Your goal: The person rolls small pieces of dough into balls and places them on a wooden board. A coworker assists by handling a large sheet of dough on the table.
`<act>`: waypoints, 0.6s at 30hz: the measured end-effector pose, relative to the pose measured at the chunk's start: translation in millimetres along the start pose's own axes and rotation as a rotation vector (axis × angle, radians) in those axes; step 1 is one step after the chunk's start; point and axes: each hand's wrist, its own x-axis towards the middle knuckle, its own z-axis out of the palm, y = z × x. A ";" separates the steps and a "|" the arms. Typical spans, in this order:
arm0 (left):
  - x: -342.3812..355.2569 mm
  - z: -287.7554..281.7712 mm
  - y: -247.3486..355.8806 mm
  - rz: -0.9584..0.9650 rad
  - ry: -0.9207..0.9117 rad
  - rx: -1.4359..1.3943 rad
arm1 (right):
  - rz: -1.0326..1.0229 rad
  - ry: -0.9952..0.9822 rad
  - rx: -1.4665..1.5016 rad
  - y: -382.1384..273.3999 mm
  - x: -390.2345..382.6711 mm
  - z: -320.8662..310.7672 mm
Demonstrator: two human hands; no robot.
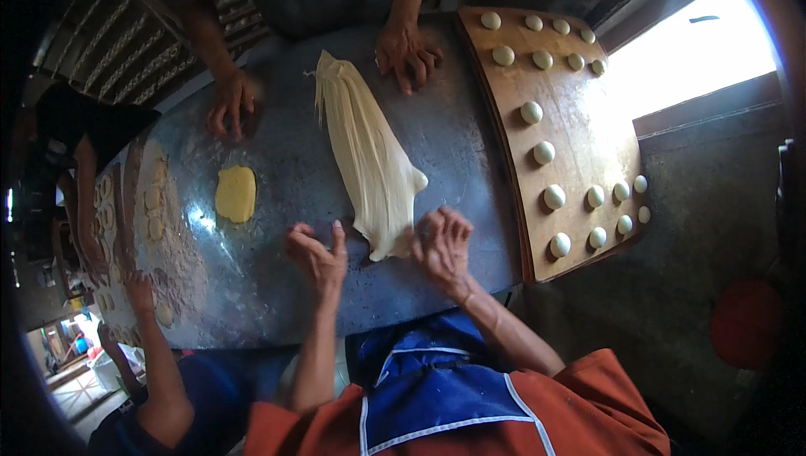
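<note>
A long, stretched sheet of pale dough [367, 154] lies folded in lengthwise ridges on the dark metal table [290, 133]. At its near right corner, the curled fingers of my right hand [443, 248] pinch the edge. My left hand [317, 256] hovers to the left of the dough's near end, apart from it, thumb raised away from loosely bent fingers and nothing in it. A flat yellow slab [236, 194], soft and butter-like, rests on the table farther left.
Across the table, a person's two hands [407, 57] flank the dough's far end. On the right, a wooden board [558, 120] bears several round dough balls [543, 152]. Flour and dough pieces [155, 196] cover the left end, where other people's arms [149, 313] reach in.
</note>
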 end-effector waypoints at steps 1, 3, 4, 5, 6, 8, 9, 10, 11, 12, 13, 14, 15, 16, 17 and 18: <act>-2.8 16.1 -0.7 -0.074 0.031 -0.087 | -0.045 -0.106 0.057 -0.7 -12.6 2.9; -58.1 10.9 -19.4 0.165 -0.058 -0.212 | -0.211 -0.299 0.109 16.3 -62.2 -7.1; -80.8 1.4 -28.2 0.278 -0.100 -0.267 | -0.175 -0.495 0.061 33.3 -60.3 -26.3; -70.5 -9.3 -36.0 0.298 -0.139 -0.265 | -0.128 -0.678 -0.002 52.1 -46.5 -53.4; -55.3 -25.6 -47.1 0.324 -0.185 -0.265 | -0.068 -0.857 -0.066 63.4 -30.0 -69.4; -10.3 -26.3 -40.1 0.087 -0.080 -0.252 | -0.056 -0.359 -0.077 71.1 14.4 -57.0; 5.4 -15.6 -23.3 -0.017 0.003 -0.227 | -0.077 -0.198 0.000 51.8 26.6 -37.3; 9.8 -1.7 -4.8 -0.115 0.082 -0.219 | -0.088 -0.033 0.061 30.8 35.4 -20.3; -6.4 8.0 3.1 -0.137 0.082 -0.268 | -0.150 -0.142 0.067 7.7 22.7 -24.3; -22.4 5.5 -4.5 -0.060 -0.001 -0.287 | -0.160 -0.086 0.118 3.1 -4.5 -14.1; -54.0 -0.9 -18.1 0.011 -0.088 -0.302 | -0.209 -0.163 0.208 13.0 -36.8 -11.0; -74.8 -6.8 -25.9 0.075 -0.184 -0.317 | -0.250 -0.250 0.296 35.5 -61.7 -17.5; -68.0 -14.9 -32.9 0.212 -0.179 -0.261 | -0.312 -0.319 0.306 72.8 -60.4 -29.6; -53.9 -25.1 -44.0 0.362 -0.178 -0.209 | -0.363 -0.377 0.313 101.4 -51.7 -39.8; -36.3 -33.0 -52.7 0.253 -0.165 -0.132 | -0.256 -0.336 0.044 105.0 -25.6 -45.4; -21.5 -27.7 -49.7 0.124 -0.055 -0.127 | -0.147 -0.313 -0.011 80.8 12.4 -47.4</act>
